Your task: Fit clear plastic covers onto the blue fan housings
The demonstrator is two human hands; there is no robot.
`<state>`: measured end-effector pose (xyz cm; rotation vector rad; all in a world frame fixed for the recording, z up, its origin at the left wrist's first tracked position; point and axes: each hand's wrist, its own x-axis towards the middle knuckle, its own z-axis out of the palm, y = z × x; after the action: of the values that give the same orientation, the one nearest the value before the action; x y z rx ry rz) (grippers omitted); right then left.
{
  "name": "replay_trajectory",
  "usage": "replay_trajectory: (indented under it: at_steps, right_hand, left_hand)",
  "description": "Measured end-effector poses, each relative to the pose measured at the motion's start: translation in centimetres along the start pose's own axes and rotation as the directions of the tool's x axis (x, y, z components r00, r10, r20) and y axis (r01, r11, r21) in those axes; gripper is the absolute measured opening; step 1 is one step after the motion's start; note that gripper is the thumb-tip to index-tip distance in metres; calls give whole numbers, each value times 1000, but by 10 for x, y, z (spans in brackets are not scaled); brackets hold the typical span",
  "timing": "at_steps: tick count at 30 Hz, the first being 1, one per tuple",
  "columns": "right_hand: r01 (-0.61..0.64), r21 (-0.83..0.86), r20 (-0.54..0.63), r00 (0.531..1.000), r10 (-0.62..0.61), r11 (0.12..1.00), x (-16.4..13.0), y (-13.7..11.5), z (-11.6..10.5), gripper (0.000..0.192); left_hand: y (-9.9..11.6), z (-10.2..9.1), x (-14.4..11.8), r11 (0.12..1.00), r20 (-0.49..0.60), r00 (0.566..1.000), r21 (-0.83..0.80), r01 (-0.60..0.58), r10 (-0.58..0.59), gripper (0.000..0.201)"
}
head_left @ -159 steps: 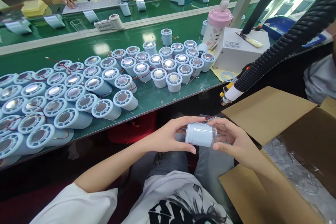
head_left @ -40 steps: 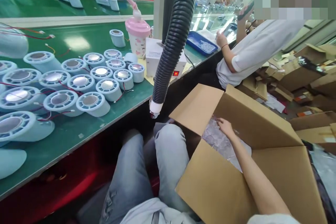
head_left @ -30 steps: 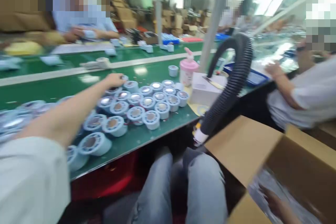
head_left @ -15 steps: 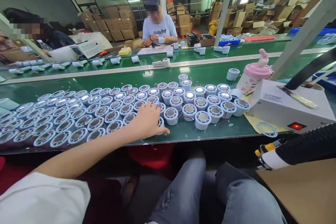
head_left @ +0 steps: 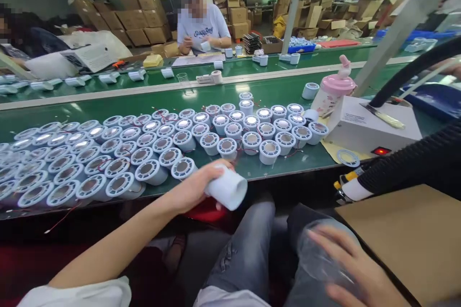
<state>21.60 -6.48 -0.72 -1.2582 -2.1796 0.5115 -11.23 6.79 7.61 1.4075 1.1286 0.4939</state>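
Note:
My left hand (head_left: 200, 184) is closed around a pale blue cylindrical housing (head_left: 228, 188), tilted with its hollow end toward me, just off the bench's front edge. At the lower right, my right hand (head_left: 355, 264) is curled around a clear plastic cup (head_left: 320, 252), above my right thigh. Blur softens this hand and the cup. Rows of similar housings (head_left: 148, 171) stand on the green bench to the left and ahead, their slotted round ends up. Thin red and black wires (head_left: 63, 218) trail from some of them.
A grey box with a lit red switch (head_left: 381, 151) stands at right, beside a pink-lidded bottle (head_left: 333, 88). A black hose (head_left: 399, 170) with a white nozzle crosses the front right, above a cardboard box (head_left: 403, 235). Across the bench, a person (head_left: 203, 26) handles a part.
My left hand has lifted a housing from the rows and brought it toward me, tipping it over. My right hand has come into view with the clear cup. The view has shifted right.

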Motion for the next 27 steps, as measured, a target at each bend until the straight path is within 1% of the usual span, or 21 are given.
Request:
replay_trajectory:
  at_steps: [1,2,3,4,5,6,7,9,10,11,12,14,16,17,18,19,21,22,24,26,27]
  right_hand:
    - [66,-79,-28,997,-69,995,10,-12,6,48]
    - [94,-146,-60,993,-104,985,21,-22,11,47]
    - [80,-201,-87,991,-99,976,32,-30,16,46]
    - [50,-244,-108,991,-78,969,41,-35,19,46]
    - [7,-284,-119,992,-43,959,48,-38,20,47]
    - [-42,-320,-120,993,3,946,53,-39,21,45]
    - [-87,-345,-106,993,53,935,54,-38,20,43]
    - [-156,-327,-50,988,148,932,51,-33,16,34]
    - [-183,-277,-18,983,185,943,48,-31,14,30]
    - [-206,-212,2,977,212,955,43,-29,12,28]
    - [-228,-153,-3,973,230,962,40,-27,10,26]
    - [-260,-126,-95,964,249,958,34,-27,6,24]
    - [-248,-213,-204,957,205,945,32,-29,3,25]
    - [-224,-267,-219,961,167,937,33,-30,3,29]
    - [-193,-313,-198,971,135,930,34,-30,4,32]
    - [-163,-340,-147,982,118,926,36,-29,5,35]
    - [-142,-308,-24,990,142,941,39,-26,9,33]
    - [-160,-247,26,985,172,956,41,-25,11,28]
    - [-233,-67,90,967,239,970,43,-22,14,15]
    - [-313,110,112,947,302,943,43,-21,15,6]
    - [-344,176,107,938,329,922,44,-21,14,3]
  left_hand:
    - [-5,13,7,983,176,982,-154,101,-73,42]
    - [-9,26,14,956,321,939,-214,199,-124,41]
    - [-13,38,22,946,431,888,-190,264,-161,39]
    - [-16,50,28,953,509,841,-120,279,-182,36]
    - [-17,60,33,970,559,809,-32,240,-182,33]
    - [-16,68,37,987,591,793,53,149,-151,29]
    - [-13,74,39,992,608,789,122,21,-92,26]
    - [-7,81,41,946,595,801,214,-243,71,23]
    - [-4,83,41,907,570,808,248,-341,148,22]
    - [-2,84,41,870,540,816,283,-404,203,20]
    - [-2,85,42,845,516,825,314,-433,231,20]
    - [-3,86,42,829,495,837,348,-438,234,22]
    - [-8,88,44,834,500,840,358,-420,209,26]
    - [-10,88,45,838,509,838,357,-413,196,27]
    - [-12,89,45,841,520,833,351,-411,190,28]
    - [-13,90,45,843,532,825,341,-417,193,28]
    - [-15,91,45,839,542,814,327,-434,210,25]
    - [-15,91,44,837,529,818,325,-441,225,23]
    - [-16,92,43,838,481,836,316,-446,264,19]
    - [-21,93,43,854,413,858,279,-439,306,18]
    - [-24,94,44,865,379,866,250,-434,325,21]
